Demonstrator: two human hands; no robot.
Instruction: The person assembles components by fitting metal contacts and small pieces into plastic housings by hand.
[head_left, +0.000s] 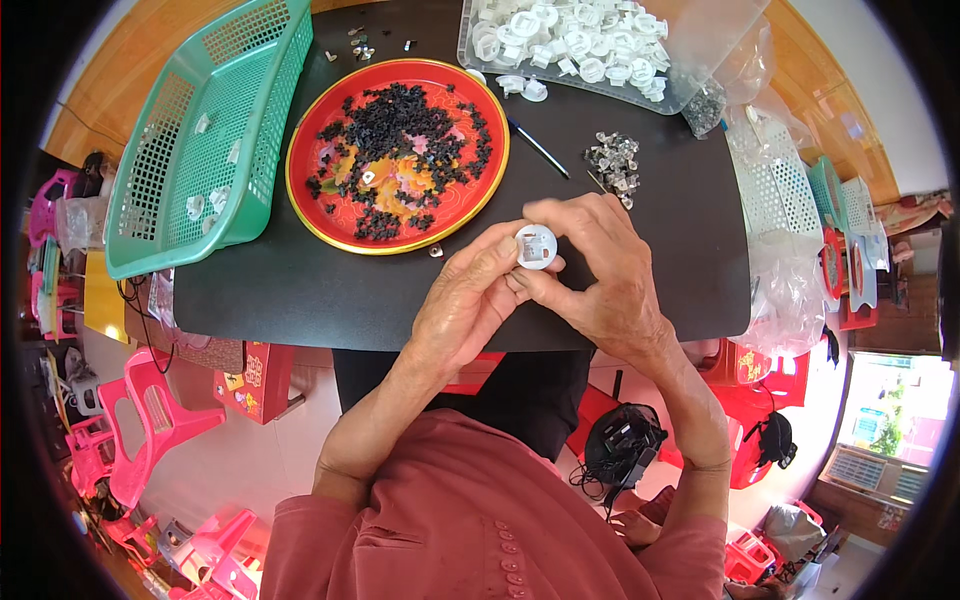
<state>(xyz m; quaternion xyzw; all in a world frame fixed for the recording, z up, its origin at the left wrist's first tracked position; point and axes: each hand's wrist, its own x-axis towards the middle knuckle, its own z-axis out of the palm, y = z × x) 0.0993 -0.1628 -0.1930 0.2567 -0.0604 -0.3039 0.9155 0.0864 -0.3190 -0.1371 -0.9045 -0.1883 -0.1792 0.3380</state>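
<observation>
Hands meet above the near part of the black table (300, 290), just inside its front edge. The left hand (465, 305) and the right hand (600, 270) both pinch one small round white plastic part (536, 247); the thumbs and fingertips are closed on it from the two sides, and it stays lifted off the table. Behind the left hand lies a round red tray (305, 140) with gold rim, filled with small black pieces (400, 120), and it is near the fingers but not touching them. A green basket (190, 130) leans over the left edge of the table. Near the far edge stands a clear container (690, 85) of white parts, and a little heap of clear pieces (612, 160) is beside a thin pen (537, 146). Bare table remains in front of the tray and to the right of the right hand, up to the right edge.
</observation>
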